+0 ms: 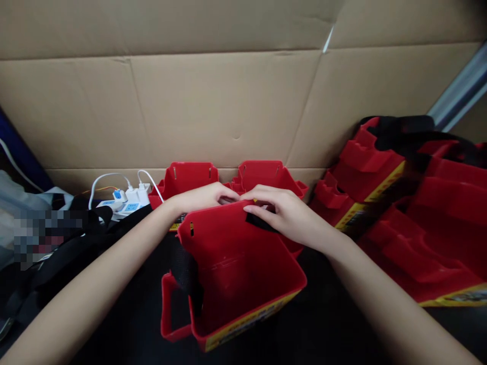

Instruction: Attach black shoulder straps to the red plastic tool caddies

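Note:
A red plastic tool bin [243,263] stands tilted in front of me, its open top toward me and a yellow printed label along its lower front edge. At the upper rim of its back panel, my right hand [277,208] pinches a black strap [261,222], with the thumb on the near side. My left hand [207,196] is curled behind the same rim, close to the right fingertips; its fingers are mostly hidden, and what they grip cannot be made out. Another black strap piece [186,268] passes along the bin's left side, above a red side loop [165,309].
Two more red bins, one left [192,177] and one right [262,175], stand against the cardboard wall [228,111]. Stacked red bins [373,162] with black straps fill the right side. A white power strip [133,205] with plugs and cables lies left, beside black straps [72,268].

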Demonstrator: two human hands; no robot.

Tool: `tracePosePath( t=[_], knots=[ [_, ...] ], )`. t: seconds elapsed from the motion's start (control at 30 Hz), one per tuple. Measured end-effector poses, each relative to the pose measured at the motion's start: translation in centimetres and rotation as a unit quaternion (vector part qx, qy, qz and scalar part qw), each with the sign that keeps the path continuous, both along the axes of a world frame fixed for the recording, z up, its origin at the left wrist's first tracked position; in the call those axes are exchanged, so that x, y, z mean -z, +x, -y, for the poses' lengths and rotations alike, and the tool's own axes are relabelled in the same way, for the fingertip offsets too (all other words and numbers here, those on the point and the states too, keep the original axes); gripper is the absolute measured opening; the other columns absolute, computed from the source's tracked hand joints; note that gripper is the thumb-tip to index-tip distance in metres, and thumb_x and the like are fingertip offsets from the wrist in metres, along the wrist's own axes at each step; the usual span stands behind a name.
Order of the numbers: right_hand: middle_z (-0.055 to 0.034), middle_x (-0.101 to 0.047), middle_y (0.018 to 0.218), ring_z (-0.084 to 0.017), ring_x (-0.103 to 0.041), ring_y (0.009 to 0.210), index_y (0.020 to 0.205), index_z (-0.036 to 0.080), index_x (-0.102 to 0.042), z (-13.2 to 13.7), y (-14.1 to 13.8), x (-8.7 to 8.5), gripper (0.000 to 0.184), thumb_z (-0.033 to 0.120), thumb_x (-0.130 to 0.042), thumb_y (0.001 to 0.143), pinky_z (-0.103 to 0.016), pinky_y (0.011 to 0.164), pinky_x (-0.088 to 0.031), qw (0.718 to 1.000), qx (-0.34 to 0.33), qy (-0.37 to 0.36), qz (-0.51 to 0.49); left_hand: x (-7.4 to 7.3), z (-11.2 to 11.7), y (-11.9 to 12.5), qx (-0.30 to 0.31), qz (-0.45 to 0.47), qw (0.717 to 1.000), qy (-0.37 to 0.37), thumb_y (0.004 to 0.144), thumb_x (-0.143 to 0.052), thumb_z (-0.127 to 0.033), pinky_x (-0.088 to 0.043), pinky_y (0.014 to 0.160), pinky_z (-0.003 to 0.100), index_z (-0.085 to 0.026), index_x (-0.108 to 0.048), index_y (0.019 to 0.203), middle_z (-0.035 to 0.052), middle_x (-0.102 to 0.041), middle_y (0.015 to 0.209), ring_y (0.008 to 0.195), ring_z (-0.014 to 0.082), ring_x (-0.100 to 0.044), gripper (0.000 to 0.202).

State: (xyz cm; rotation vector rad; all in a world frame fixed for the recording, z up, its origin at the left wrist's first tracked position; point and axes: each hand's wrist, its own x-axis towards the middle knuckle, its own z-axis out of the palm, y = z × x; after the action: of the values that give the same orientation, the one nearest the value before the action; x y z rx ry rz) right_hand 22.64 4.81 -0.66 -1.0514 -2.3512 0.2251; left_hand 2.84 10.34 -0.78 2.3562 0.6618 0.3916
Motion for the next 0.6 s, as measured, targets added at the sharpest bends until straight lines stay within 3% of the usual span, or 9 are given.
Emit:
tracePosePath(
  t=[0.07,0.13,0.3,0.37,0.47,0.53,0.6],
  knots=[
    [-0.0014,-0.064,0.096,-0.013,-0.058,0.084,0.097,0.021,-0.062,0.0,0.2,-0.1,0.017,0.025,-0.048,0.087,-0.025,0.076,-0.043,1.0,-0.003,0.004,0.007,-0.3,0.1,0.7,-0.022,-0.045,0.998,0.044,0.079,-0.051,-0.022,-0.041,0.056,0.021,-0.013,-0.068,0.083,0.0013,-0.067,0.077,0.066,0.0121,-0.058,0.019],
    [-0.0012,-0.064,0.094,-0.013,-0.058,0.083,0.096,0.02,-0.061,0.0,0.5,-0.2,0.016,0.025,-0.048,0.087,-0.025,0.076,-0.043,1.0,-0.009,0.002,0.012,-0.4,0.3,-0.1,-0.068,-0.059,0.994,0.069,0.077,-0.05,-0.018,-0.038,0.054,0.02,-0.012,-0.068,0.076,0.0002,-0.065,0.07,0.061,0.0104,-0.055,0.018],
    [-0.0016,-0.064,0.094,-0.015,-0.058,0.083,0.092,0.02,-0.06,-0.1,1.0,-0.4,0.018,0.031,-0.045,0.088,-0.027,0.077,-0.043,1.0,-0.021,-0.01,0.018,-0.5,1.1,-7.1,-0.234,-0.111,0.955,0.143,0.076,-0.051,-0.022,-0.036,0.054,0.021,-0.013,-0.068,0.071,0.0007,-0.064,0.062,0.056,0.0098,-0.051,0.019],
    [-0.0017,-0.064,0.093,-0.015,-0.058,0.081,0.091,0.02,-0.06,-0.1,1.0,-0.5,0.02,0.032,-0.044,0.089,-0.027,0.075,-0.043,0.999,-0.017,-0.02,0.02,-0.8,1.9,-9.6,-0.275,-0.141,0.938,0.158,0.075,-0.052,-0.022,-0.033,0.051,0.022,-0.014,-0.067,0.066,0.0,-0.062,0.056,0.05,0.0094,-0.048,0.019],
    [-0.0018,-0.064,0.092,-0.015,-0.058,0.078,0.091,0.021,-0.06,0.0,0.8,-0.6,0.02,0.032,-0.043,0.089,-0.027,0.071,-0.044,0.999,-0.004,-0.027,0.016,-2.0,3.1,-9.8,-0.27,-0.15,0.935,0.176,0.074,-0.056,-0.026,-0.038,0.056,0.023,-0.017,-0.069,0.073,0.0002,-0.066,0.064,0.056,0.0115,-0.054,0.015],
    [-0.0022,-0.064,0.092,-0.015,-0.058,0.077,0.091,0.02,-0.06,0.1,0.6,-0.5,0.019,0.031,-0.044,0.088,-0.027,0.069,-0.044,1.0,0.005,-0.026,0.014,-2.8,3.4,-7.7,-0.223,-0.107,0.953,0.178,0.073,-0.06,-0.031,-0.044,0.071,0.024,-0.018,-0.067,0.093,0.0028,-0.07,0.09,0.078,0.015,-0.061,0.025],
    [-0.0027,-0.065,0.092,-0.015,-0.058,0.077,0.092,0.02,-0.06,0.2,0.5,-0.5,0.019,0.03,-0.045,0.087,-0.027,0.07,-0.045,1.0,0.012,-0.025,0.011,-3.3,2.9,-4.6,-0.141,-0.054,0.977,0.149,0.075,-0.06,-0.03,-0.044,0.083,0.025,-0.018,-0.062,0.11,0.005,-0.064,0.112,0.097,0.0166,-0.06,0.037]
  ],
)
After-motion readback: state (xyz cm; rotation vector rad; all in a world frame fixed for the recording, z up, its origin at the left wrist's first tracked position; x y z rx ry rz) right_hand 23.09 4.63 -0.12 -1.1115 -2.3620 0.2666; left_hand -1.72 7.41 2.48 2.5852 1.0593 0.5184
